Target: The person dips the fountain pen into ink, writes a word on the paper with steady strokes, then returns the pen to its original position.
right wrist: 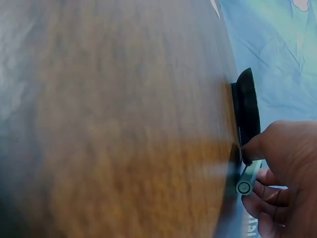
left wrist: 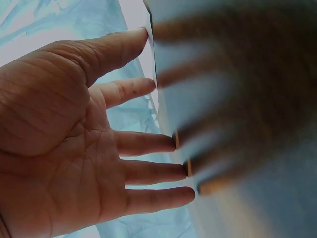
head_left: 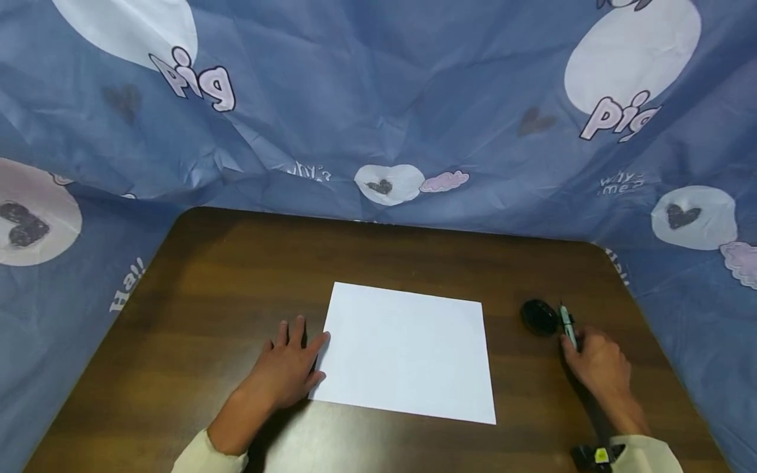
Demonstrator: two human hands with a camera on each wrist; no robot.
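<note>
A white sheet of paper (head_left: 408, 355) lies on the table. My left hand (head_left: 282, 371) rests at its left edge with spread fingers, thumb and index fingertip over the paper; in the left wrist view the fingers (left wrist: 153, 171) are straight, their tips at the table surface. At the right, my right hand (head_left: 600, 364) holds a pale green pen (head_left: 568, 325) by its near end, the thin tip pointing away from me. In the right wrist view the pen's round end (right wrist: 244, 187) shows between the thumb and curled fingers. A black oval object (head_left: 539, 317) sits just left of the pen.
The brown wooden table (head_left: 414, 256) has rounded far corners. A blue patterned cloth (head_left: 367, 98) hangs behind it and along both sides. A black device with a yellow mark (head_left: 601, 455) is at my right wrist.
</note>
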